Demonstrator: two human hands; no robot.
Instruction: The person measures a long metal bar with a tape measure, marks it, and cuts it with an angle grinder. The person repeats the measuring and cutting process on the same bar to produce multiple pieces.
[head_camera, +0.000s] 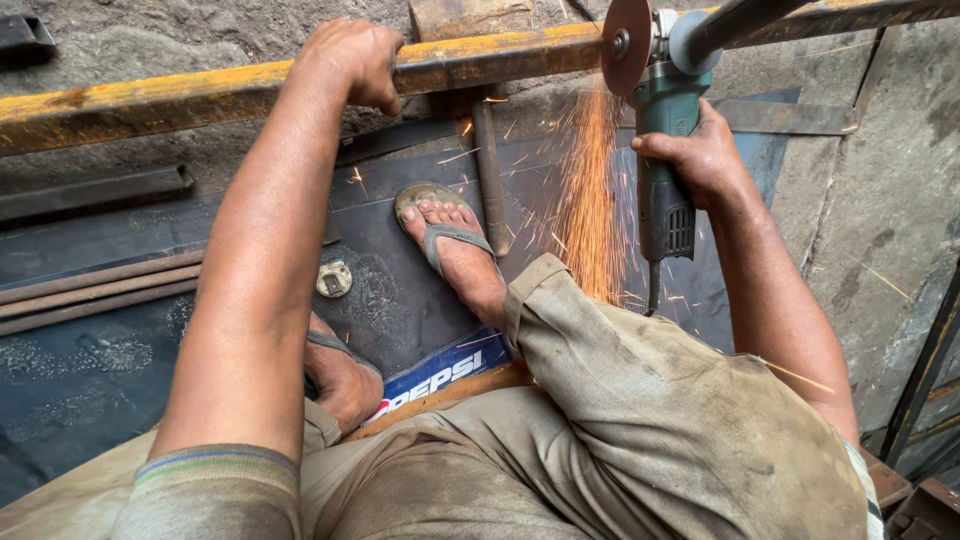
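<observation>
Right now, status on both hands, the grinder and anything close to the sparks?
Left hand gripping yellow steel bar. Right hand holding green angle grinder, disc on the bar, sparks falling. Sandalled foot beside the spark stream.

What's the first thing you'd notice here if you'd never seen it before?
Most likely the shower of orange sparks spraying down at top centre, where the angle grinder meets the long yellow metal bar. The right hand holds the grinder, and the left hand clasps the bar. Below the sparks sits a foot in a sandal.
</observation>
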